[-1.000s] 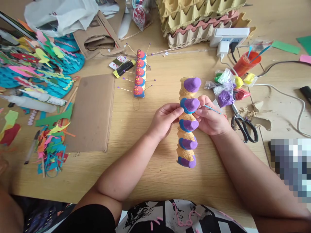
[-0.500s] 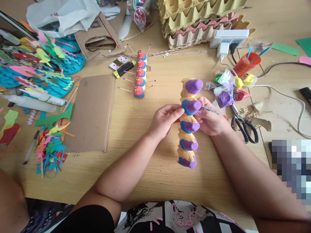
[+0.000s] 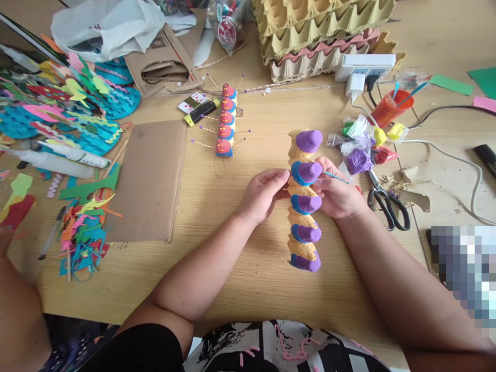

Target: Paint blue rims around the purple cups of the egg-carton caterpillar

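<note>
A yellow egg-carton strip point(image 3: 303, 192) hangs upright above the table, its bumps covered in blue and purple clay. My left hand point(image 3: 265, 195) pinches its left edge near the second bump, some fingertips hidden behind it. On the other side my right hand point(image 3: 336, 192) grips the right edge and also holds a thin blue stick point(image 3: 336, 177), which points out to the right. Farther back, a finished-looking strip point(image 3: 226, 124) with red faces, blue clay and purple-tipped sticks stands on the table.
Brown cardboard point(image 3: 149, 181) and paper scraps point(image 3: 83, 232) lie left. Scissors point(image 3: 383, 199), bagged clay point(image 3: 358, 150), an orange cup point(image 3: 391, 107) and a power strip point(image 3: 364, 67) are right. Egg trays point(image 3: 318, 41) are stacked behind. Another person's arm point(image 3: 19, 305) shows at left.
The strip now hangs straighter, its lower end shifted slightly right. My left thumb has moved back a little from its front toward the edge. Another person's hand has come in at the left edge.
</note>
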A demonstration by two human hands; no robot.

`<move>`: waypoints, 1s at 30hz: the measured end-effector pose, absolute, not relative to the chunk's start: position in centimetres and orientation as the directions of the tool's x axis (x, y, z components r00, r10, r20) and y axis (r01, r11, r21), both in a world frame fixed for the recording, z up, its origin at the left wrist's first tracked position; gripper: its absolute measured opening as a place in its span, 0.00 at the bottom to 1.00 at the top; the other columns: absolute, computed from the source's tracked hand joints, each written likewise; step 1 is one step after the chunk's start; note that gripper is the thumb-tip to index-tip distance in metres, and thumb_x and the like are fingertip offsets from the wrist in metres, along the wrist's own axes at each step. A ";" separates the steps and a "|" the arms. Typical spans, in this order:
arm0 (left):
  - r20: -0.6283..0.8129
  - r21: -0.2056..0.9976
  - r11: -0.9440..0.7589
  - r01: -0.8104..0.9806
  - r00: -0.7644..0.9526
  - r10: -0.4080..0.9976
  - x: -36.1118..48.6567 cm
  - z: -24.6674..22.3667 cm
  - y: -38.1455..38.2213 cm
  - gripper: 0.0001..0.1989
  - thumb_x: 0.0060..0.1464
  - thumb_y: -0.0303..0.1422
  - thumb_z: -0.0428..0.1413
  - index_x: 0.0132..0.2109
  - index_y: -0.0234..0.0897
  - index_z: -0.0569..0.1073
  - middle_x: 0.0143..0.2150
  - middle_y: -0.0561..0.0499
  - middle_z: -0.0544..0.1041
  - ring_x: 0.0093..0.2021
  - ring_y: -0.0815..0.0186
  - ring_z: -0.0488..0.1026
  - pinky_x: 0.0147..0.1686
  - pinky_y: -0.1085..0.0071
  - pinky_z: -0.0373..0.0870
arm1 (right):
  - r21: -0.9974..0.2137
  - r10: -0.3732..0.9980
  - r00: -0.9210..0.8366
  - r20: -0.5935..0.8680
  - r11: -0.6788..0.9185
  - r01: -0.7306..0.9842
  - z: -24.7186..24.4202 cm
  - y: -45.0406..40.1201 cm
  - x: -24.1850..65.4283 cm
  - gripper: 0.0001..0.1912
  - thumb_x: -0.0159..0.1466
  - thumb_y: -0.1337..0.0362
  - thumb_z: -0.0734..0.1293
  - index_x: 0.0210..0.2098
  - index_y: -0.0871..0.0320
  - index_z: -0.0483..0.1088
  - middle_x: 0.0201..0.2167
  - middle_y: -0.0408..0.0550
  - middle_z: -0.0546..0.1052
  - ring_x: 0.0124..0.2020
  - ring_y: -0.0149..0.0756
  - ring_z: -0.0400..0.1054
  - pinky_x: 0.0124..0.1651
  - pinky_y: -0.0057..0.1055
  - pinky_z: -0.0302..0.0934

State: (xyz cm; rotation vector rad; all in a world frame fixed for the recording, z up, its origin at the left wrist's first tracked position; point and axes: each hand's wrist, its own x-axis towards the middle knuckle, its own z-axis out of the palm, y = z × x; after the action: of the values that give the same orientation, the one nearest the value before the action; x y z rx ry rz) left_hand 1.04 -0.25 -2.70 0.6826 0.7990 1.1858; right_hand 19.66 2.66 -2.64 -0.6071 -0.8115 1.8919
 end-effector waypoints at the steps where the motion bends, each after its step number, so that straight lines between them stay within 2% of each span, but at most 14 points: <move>1: -0.180 0.817 0.244 -0.523 0.171 0.969 1.0 -2.7 -0.2 0.25 0.45 0.53 0.76 0.33 0.37 0.81 0.30 0.54 0.81 0.31 0.69 0.80 0.32 0.73 0.78 | -0.752 0.904 -0.421 -0.067 -0.323 -0.574 -2.6 2.7 19.7 0.17 0.53 0.71 0.81 0.31 0.56 0.69 0.24 0.34 0.68 0.22 0.22 0.56 0.23 0.23 0.47; 6: -0.184 0.819 0.242 -0.520 0.161 0.970 1.1 -2.6 -0.2 0.23 0.44 0.50 0.78 0.35 0.37 0.82 0.30 0.54 0.82 0.33 0.68 0.81 0.34 0.72 0.79 | -0.745 0.898 -0.432 -0.083 -0.344 -0.571 -2.7 2.7 19.6 0.17 0.52 0.72 0.80 0.32 0.55 0.69 0.24 0.34 0.69 0.22 0.22 0.56 0.23 0.23 0.48; 12: -0.157 0.798 0.225 -0.560 0.168 0.973 1.1 -2.6 -0.2 0.20 0.44 0.47 0.79 0.34 0.37 0.84 0.32 0.54 0.84 0.32 0.71 0.80 0.34 0.75 0.79 | -0.753 0.901 -0.422 -0.095 -0.343 -0.562 -2.9 2.7 19.6 0.17 0.52 0.73 0.79 0.33 0.55 0.68 0.24 0.34 0.68 0.22 0.22 0.56 0.23 0.23 0.48; 17: -0.133 0.802 0.217 -0.557 0.188 0.973 0.9 -2.5 -0.2 0.18 0.49 0.48 0.77 0.34 0.38 0.85 0.31 0.53 0.84 0.31 0.70 0.81 0.32 0.76 0.79 | -0.750 0.901 -0.420 -0.111 -0.353 -0.559 -2.8 2.7 19.6 0.18 0.52 0.72 0.79 0.33 0.54 0.68 0.25 0.34 0.68 0.22 0.23 0.54 0.23 0.24 0.46; 22: -0.123 0.842 0.184 -0.508 0.152 0.981 0.7 -2.6 -0.1 0.19 0.44 0.46 0.78 0.36 0.39 0.87 0.33 0.51 0.86 0.34 0.68 0.82 0.35 0.74 0.81 | -0.741 0.902 -0.412 -0.129 -0.363 -0.564 -2.7 2.7 19.6 0.18 0.51 0.72 0.79 0.33 0.54 0.68 0.25 0.34 0.68 0.22 0.23 0.55 0.22 0.23 0.46; 30: -0.103 0.876 0.151 -0.459 0.127 0.987 0.6 -2.8 0.0 0.18 0.46 0.46 0.77 0.36 0.38 0.87 0.33 0.50 0.86 0.34 0.66 0.82 0.35 0.73 0.80 | -0.740 0.897 -0.427 -0.118 -0.366 -0.564 -2.9 2.7 19.6 0.17 0.53 0.72 0.79 0.32 0.55 0.68 0.24 0.34 0.68 0.22 0.23 0.55 0.22 0.22 0.45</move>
State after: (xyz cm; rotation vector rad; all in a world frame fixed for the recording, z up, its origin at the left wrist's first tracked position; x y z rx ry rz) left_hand 0.60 -0.05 -2.85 0.8037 0.8400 1.2355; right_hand 19.64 2.71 -2.87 -0.6461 -0.7753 1.9228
